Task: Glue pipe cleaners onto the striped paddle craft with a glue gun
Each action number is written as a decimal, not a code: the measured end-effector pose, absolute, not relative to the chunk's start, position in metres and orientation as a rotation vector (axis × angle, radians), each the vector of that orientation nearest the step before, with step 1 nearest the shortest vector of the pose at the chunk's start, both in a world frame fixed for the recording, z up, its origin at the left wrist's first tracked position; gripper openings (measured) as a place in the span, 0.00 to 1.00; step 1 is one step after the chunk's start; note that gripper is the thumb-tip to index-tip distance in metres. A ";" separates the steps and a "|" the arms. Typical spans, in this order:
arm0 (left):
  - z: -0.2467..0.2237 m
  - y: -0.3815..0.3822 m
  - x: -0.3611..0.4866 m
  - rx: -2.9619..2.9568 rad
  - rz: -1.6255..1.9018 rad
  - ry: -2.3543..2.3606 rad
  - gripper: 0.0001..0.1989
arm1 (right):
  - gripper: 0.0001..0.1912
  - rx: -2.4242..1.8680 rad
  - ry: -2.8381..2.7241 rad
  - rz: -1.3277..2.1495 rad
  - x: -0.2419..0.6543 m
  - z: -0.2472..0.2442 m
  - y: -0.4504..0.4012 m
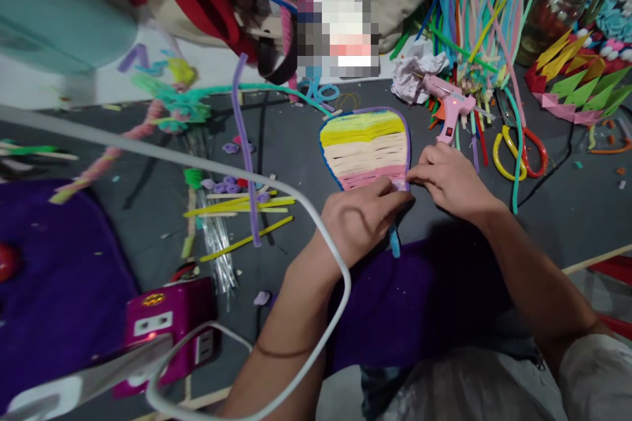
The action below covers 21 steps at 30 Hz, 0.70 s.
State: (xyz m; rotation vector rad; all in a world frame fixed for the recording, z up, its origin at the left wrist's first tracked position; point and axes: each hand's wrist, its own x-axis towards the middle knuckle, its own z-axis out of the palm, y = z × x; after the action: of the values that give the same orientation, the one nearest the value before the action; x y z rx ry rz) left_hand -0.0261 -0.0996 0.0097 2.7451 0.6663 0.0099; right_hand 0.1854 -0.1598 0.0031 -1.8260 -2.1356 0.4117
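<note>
A flat striped pipe-cleaner panel (368, 138) lies on the dark table, with yellow, cream and pink rows inside a blue and purple outline. My left hand (360, 217) is closed over its lower end, hiding that part, and a light blue pipe-cleaner tip (395, 242) sticks out below it. At the panel's lower right edge, my right hand (449, 177) has thumb and finger pinched together at the purple border. Just beyond the right hand is a pink hot glue gun (450, 105), its small light lit, its nozzle by crumpled paper (419, 69).
Scissors (518, 152) with yellow and red handles lie right, below a bundle of pipe cleaners (488, 6). A white cable (316, 210) loops across my left forearm. Left are a purple pipe cleaner (248, 158), yellow strips (247, 237) and a magenta power socket box (162, 322).
</note>
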 end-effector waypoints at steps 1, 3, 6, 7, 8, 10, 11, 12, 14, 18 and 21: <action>0.009 -0.100 -0.027 2.737 0.033 0.668 0.17 | 0.16 -1.825 -2.133 0.409 0.185 0.003 -0.160; 0.007 -0.100 -0.028 2.722 0.092 0.669 0.17 | 0.16 -1.822 -2.131 0.407 0.185 0.002 -0.160; 0.005 -0.100 -0.029 2.724 0.142 0.643 0.16 | 0.15 -1.821 -2.125 0.415 0.186 0.002 -0.161; 0.004 -0.100 -0.029 2.730 0.142 0.634 0.16 | 0.15 -1.821 -2.120 0.420 0.187 0.003 -0.161; 0.004 -0.099 -0.029 2.736 0.141 0.629 0.16 | 0.15 -1.819 -2.113 0.429 0.187 0.004 -0.162; 0.004 -0.099 -0.030 2.747 0.132 0.629 0.16 | 0.15 -1.807 -2.101 0.461 0.189 0.005 -0.162; 0.005 -0.099 -0.029 2.750 0.127 0.637 0.16 | 0.15 -1.797 -2.101 0.482 0.190 0.006 -0.162; 0.005 -0.100 -0.029 2.751 0.124 0.648 0.16 | 0.15 -1.785 -2.107 0.506 0.190 0.006 -0.163; 0.005 -0.100 -0.029 2.744 0.123 0.670 0.16 | 0.15 -1.762 -2.128 0.542 0.191 0.007 -0.162; 0.003 -0.101 -0.028 2.730 0.159 0.680 0.16 | 0.16 -1.744 -2.151 0.574 0.191 0.006 -0.162; 0.003 -0.101 -0.028 2.717 0.164 0.678 0.16 | 0.17 -1.739 -2.155 0.584 0.191 0.006 -0.161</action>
State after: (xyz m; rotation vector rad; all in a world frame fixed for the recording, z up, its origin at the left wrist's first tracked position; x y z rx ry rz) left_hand -0.0285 -0.1013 0.0029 2.7173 0.6776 0.1640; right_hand 0.1911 -0.1614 0.0056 -1.7395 -2.1552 0.5841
